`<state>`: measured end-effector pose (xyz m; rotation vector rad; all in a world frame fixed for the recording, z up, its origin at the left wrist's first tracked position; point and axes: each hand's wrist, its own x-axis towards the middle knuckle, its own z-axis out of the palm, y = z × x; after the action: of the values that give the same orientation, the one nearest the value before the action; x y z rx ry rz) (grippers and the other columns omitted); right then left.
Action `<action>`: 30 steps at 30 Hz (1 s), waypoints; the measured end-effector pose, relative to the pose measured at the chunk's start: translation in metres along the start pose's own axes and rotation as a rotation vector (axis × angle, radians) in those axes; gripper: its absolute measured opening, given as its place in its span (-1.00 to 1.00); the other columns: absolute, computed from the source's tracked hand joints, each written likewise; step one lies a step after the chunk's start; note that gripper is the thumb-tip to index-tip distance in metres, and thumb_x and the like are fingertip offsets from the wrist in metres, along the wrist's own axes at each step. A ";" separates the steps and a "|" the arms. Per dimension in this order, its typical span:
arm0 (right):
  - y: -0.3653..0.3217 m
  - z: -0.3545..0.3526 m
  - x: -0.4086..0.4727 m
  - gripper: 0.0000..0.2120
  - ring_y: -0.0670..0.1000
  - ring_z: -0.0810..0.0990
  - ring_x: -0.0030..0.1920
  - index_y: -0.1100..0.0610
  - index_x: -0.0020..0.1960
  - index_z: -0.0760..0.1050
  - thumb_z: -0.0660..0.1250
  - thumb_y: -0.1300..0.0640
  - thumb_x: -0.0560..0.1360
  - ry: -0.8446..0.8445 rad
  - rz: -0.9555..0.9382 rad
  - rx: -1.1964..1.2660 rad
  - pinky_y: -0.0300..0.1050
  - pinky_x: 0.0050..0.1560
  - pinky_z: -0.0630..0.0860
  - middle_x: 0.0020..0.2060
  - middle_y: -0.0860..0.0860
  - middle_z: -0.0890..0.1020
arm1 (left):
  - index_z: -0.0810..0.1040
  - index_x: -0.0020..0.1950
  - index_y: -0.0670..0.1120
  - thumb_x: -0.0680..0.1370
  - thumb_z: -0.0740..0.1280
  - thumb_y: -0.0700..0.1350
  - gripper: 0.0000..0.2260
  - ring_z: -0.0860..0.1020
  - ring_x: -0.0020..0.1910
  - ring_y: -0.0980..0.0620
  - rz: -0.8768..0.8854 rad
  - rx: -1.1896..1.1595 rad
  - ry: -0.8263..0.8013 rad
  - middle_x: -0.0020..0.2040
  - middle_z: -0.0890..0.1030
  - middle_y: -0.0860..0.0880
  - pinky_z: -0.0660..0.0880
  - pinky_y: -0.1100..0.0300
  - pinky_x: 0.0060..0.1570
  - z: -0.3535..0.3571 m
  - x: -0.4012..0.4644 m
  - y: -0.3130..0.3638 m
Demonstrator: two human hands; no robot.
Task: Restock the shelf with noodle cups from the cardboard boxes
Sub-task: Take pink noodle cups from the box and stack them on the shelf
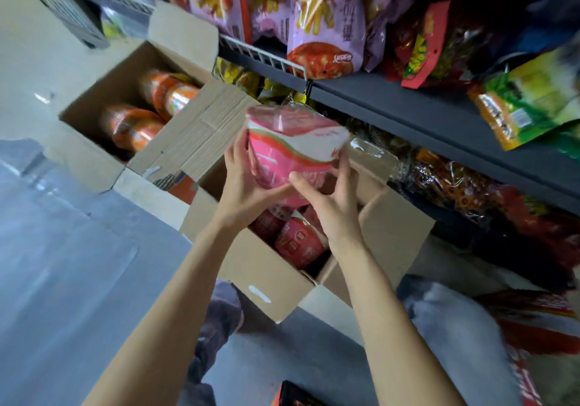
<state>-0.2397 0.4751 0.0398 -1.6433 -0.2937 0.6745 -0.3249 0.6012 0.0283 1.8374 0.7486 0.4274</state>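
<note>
Presently: one pink-and-white noodle cup (295, 148), shrink-wrapped, held in the air above the near cardboard box (270, 283). Left hand (248, 185) grips its left side, fingers curled round it; right hand (329, 204) cradles its lower right, thumb across the front. Near box: open, red noodle cups (298, 242) inside. Far-left box (103, 113): open, orange cups (150, 110) lying within. Right: dark shelf (439, 116) stocked with snack bags (323, 28).

Both hands (251, 185) (332, 204) hold a pink noodle cup (292, 151) (wrapped) above a cardboard box (276, 289).
</note>
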 end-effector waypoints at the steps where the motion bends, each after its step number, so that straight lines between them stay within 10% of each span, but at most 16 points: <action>1: -0.014 -0.007 -0.006 -0.04 -0.08 0.33 0.36 -0.05 0.51 0.10 0.55 -0.12 0.27 -0.014 -0.074 -0.015 -0.23 0.29 0.40 0.29 -0.03 0.29 | 0.00 0.54 -0.04 0.28 0.54 0.22 0.04 0.27 0.45 -0.05 0.074 -0.040 -0.009 0.47 0.21 -0.10 0.37 -0.12 0.34 -0.001 -0.003 0.015; 5: -0.080 -0.040 -0.010 0.06 -0.37 0.30 0.26 0.11 0.46 0.16 0.53 -0.27 0.13 0.044 -0.323 -0.138 -0.45 0.24 0.33 0.20 -0.18 0.32 | -0.02 0.53 -0.23 0.40 0.50 0.02 -0.07 0.23 0.48 -0.13 0.368 -0.075 0.029 0.51 0.18 -0.18 0.29 -0.19 0.37 0.007 0.002 0.083; 9: -0.163 -0.097 0.000 0.09 -0.05 0.30 0.36 0.10 0.44 0.21 0.45 -0.42 0.09 0.304 -0.598 -0.341 0.08 0.36 0.32 0.31 -0.04 0.38 | 0.02 0.54 -0.11 0.46 0.44 -0.02 -0.19 0.23 0.48 -0.01 0.564 -0.063 0.086 0.52 0.20 -0.06 0.30 -0.02 0.40 0.030 0.022 0.170; 13: -0.215 -0.154 0.026 0.02 -0.07 0.34 0.38 0.08 0.49 0.14 0.54 -0.23 0.20 0.416 -0.664 -0.325 0.04 0.38 0.34 0.37 -0.05 0.38 | 0.00 0.55 0.03 0.53 0.35 0.02 -0.29 0.28 0.43 0.06 0.661 0.072 0.123 0.48 0.27 -0.02 0.33 0.12 0.36 0.060 0.053 0.243; 20: -0.228 -0.185 0.077 -0.21 0.10 0.25 0.41 0.25 0.51 0.05 0.41 0.03 0.48 0.590 -0.528 -0.704 -0.09 0.36 0.27 0.41 0.15 0.23 | 0.14 0.51 0.14 0.55 0.28 0.05 -0.43 0.48 0.17 0.05 0.433 0.069 0.021 0.22 0.47 0.02 0.50 0.05 0.12 0.118 0.135 0.272; 23: -0.216 -0.187 0.073 -0.66 0.10 0.48 0.09 0.21 0.25 0.39 0.33 0.21 0.50 0.739 -0.875 -0.820 -0.06 0.04 0.45 0.10 0.11 0.46 | 0.24 0.49 0.02 0.62 0.18 -0.08 -0.57 0.47 0.21 0.09 0.307 -0.091 0.100 0.29 0.49 0.00 0.41 0.15 0.20 0.119 0.164 0.276; 26: -0.214 -0.188 0.095 -0.79 0.11 0.48 -0.02 0.12 0.10 0.53 0.31 0.19 0.46 0.533 -1.084 -1.155 0.03 -0.06 0.42 -0.04 0.05 0.52 | 0.32 0.45 -0.05 0.63 0.18 -0.07 -0.63 0.45 0.15 0.13 0.275 -0.109 0.157 0.28 0.49 0.02 0.34 0.26 0.12 0.109 0.179 0.279; 30: -0.234 -0.188 0.137 -0.65 0.18 0.40 0.16 0.04 0.33 0.44 0.15 0.01 0.58 0.596 -0.785 -1.418 0.10 0.09 0.33 0.15 0.12 0.48 | 0.43 0.36 0.02 0.64 0.16 -0.05 -0.71 0.46 0.17 0.18 0.369 -0.035 0.055 0.18 0.52 0.13 0.33 0.36 0.05 0.106 0.186 0.272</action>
<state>0.0204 0.4423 0.2396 -2.6290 -1.0398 -0.8645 -0.0434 0.5845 0.2291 1.9401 0.4323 0.7257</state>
